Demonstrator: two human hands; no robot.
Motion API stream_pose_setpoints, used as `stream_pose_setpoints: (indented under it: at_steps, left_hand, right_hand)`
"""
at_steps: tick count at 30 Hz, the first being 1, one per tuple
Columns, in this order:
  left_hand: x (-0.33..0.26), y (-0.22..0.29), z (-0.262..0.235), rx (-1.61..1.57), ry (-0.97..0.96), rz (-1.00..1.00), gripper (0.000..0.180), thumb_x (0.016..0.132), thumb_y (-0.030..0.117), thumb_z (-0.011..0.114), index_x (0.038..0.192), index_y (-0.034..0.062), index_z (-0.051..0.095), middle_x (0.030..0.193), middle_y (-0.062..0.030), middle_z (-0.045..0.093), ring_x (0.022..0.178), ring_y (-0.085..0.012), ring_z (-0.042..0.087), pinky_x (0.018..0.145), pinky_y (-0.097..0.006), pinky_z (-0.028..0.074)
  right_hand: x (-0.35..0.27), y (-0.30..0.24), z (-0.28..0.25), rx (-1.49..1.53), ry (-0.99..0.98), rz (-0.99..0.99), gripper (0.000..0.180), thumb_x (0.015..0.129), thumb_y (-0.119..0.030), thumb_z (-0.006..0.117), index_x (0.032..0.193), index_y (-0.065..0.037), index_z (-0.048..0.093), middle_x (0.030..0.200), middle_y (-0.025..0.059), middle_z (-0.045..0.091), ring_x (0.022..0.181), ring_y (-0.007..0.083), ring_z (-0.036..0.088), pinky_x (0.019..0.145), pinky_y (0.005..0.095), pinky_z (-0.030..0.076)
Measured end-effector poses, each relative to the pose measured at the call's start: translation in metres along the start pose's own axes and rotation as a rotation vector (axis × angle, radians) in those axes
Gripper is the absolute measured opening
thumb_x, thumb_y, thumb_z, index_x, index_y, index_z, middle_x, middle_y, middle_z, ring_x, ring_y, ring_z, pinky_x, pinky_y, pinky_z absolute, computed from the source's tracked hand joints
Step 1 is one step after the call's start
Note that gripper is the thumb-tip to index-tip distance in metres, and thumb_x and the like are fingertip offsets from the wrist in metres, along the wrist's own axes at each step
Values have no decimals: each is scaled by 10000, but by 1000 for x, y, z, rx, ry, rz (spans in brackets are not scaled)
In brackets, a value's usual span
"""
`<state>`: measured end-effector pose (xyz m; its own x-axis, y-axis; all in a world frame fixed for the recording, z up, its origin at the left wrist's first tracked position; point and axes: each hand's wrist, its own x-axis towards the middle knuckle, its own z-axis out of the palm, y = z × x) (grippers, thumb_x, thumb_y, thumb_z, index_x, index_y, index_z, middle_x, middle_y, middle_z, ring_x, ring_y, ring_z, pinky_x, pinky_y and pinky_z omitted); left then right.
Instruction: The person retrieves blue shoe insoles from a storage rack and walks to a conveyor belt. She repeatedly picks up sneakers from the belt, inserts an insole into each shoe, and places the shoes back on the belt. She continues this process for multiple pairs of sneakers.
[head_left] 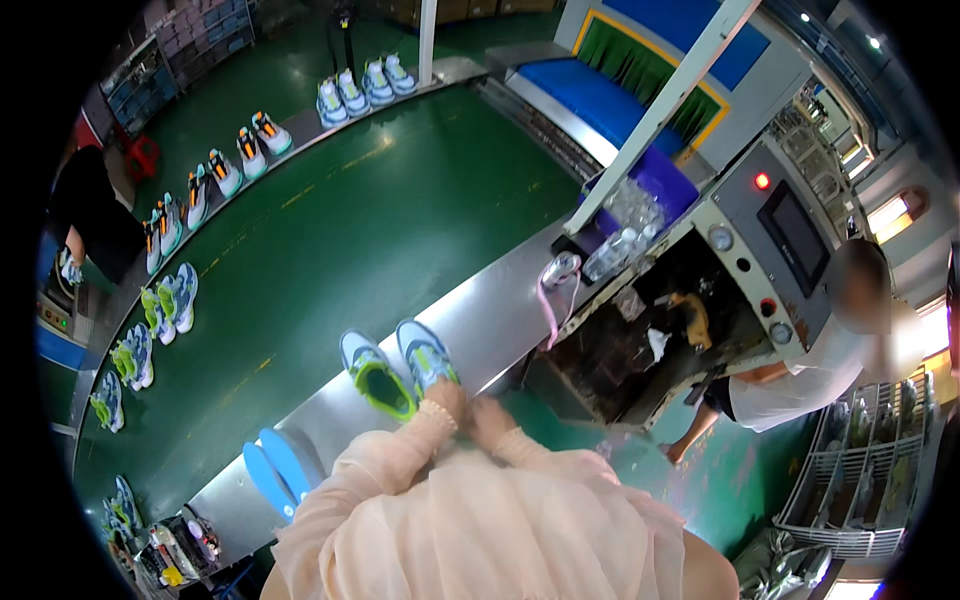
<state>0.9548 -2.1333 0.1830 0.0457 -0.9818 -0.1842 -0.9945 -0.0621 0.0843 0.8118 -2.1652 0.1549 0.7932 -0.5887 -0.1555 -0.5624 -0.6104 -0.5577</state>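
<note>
Head view showed the person's peach, gauzy sleeves filling the lower middle of the frame, both forearms reaching up toward a pair of sneakers on the steel desk (500,310). The left hand (447,395), with a bead bracelet at the wrist, rested against the heel of the right-hand shoe (425,352) of the pair; whether its fingers were curled around the heel or only laid on it could not be told. The right hand (487,408) sat just beside it, close to the desk's near edge, its fingers hidden, so its grip could not be told either. The left-hand shoe (375,375), grey-blue with a bright green lining, stood touching its mate, toes pointing away.

By the look of it, the pair was being set down or squared up on the desk; the next move seemed to call for a steady hold on the heels.

Two blue insoles (278,468) lay further left on the desk. Beyond, a green conveyor belt (380,220) ran past, with more sneaker pairs (165,305) lined along its far rail. To the right, a co-worker in white (810,375) bent at a grey machine (760,250).
</note>
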Motion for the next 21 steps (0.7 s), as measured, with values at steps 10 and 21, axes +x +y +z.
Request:
stream_pose_setpoints:
  at_steps: [10,21]
  left_hand:
    - [-2,-18,12,91,-627,286,220,806,302,574,884,130,687,909,-109,650,920,-249,611,758,-375,486]
    - [13,-25,35,-281,-545,-139,247,815,312,567,914,113,674,929,-113,649,909,-234,606,762,-364,486]
  right_hand:
    - [22,-8,-47,9,-303,-155,466,798,-482,522,955,-45,557,895,183,629,831,348,608,706,443,480]
    - [47,8,4,-40,-313,-137,597,830,-598,390,975,-55,590,885,206,634,835,368,608,725,454,477]
